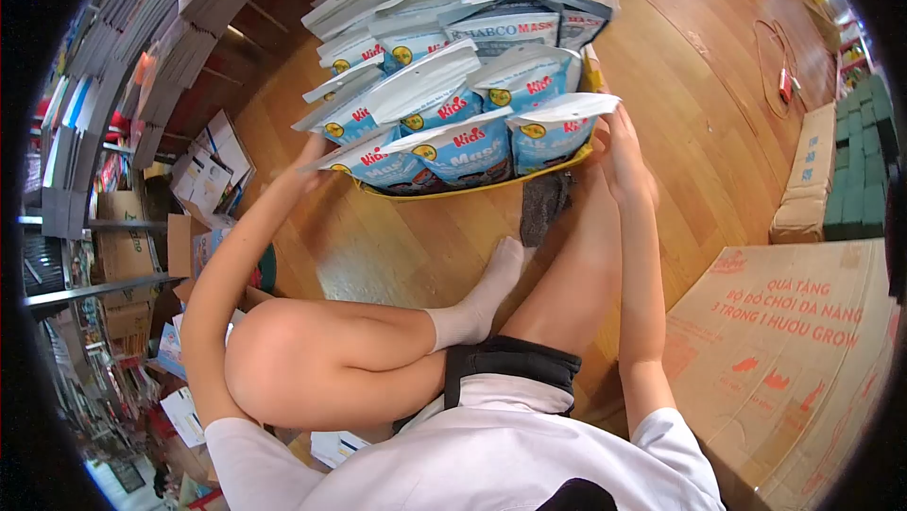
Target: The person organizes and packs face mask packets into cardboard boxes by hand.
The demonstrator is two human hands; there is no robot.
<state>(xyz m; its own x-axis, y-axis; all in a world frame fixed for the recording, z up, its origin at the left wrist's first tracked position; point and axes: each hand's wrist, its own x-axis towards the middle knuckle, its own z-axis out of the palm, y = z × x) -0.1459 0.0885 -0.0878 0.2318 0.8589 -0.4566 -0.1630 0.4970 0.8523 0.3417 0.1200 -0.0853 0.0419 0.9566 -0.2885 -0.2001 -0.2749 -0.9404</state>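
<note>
Three blue "Kids" packets [468,154] stand upright side by side in the front row of a yellow-edged container [444,195], which is on or just above the wooden floor [397,237], ahead of the person's legs; which of the two, I cannot tell. Three more blue packets stand in the second row, and at least two further back. Behind these, two grey "Habco Mask" packets [505,29] show clearly on the right; the rows beyond overlap too much to count.

Both arms reach forward, one on each side of the legs. The left hand [625,157] is at the front right corner of the load, its fingers extended and close together, pointing away from the body, by the white top edge of the right front packet. The right hand [314,169] is at the front left corner, against the left front packet; it is blurred, so how far its fingers are open cannot be told.

One white sock [477,308] shows, with one dark grey item [543,211] near its toe. To the right lie one large printed cardboard box [784,360], a green stack [858,157] and one cord [782,76]. Shelves [104,298] stand to the left.
</note>
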